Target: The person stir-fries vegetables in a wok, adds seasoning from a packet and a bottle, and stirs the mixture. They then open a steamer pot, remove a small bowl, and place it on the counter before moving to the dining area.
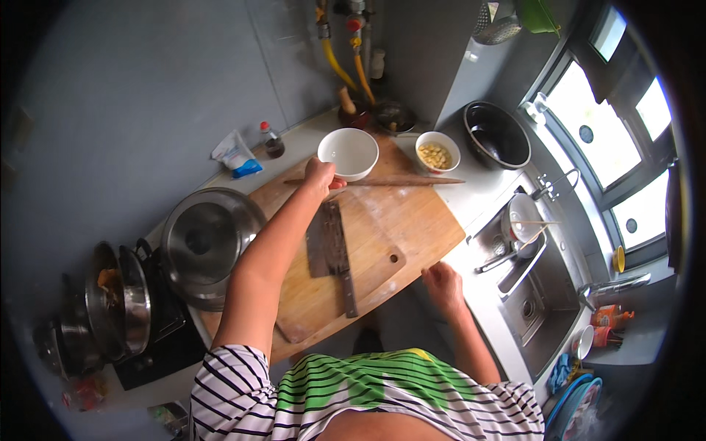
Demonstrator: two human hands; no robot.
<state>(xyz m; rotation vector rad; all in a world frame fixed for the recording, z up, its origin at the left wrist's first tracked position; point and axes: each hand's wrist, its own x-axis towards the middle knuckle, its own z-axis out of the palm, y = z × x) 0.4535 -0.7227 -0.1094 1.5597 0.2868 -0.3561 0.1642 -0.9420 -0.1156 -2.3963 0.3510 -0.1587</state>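
My left hand [324,175] grips the near rim of a white bowl [350,151] at the far side of the wooden board. The bowl's inside looks bare. Just under that hand, a wooden rolling pin [397,181] with tapered ends lies crosswise. A cleaver [325,242], its blade dark with smears, rests on a smaller cutting board [375,231], handle towards me. The larger wooden board [441,220] lies beneath. Off the board's right front edge, my right hand [443,284] hangs with curled fingers, and nothing shows in it.
A bowl of pale chopped pieces [436,155] and a black basin [496,135] stand at the back right. At the right is a steel sink [529,308] holding dishes. A large steel pot lid [204,242] lies left. Behind are a sauce bottle [272,142] and a plastic bag [237,154].
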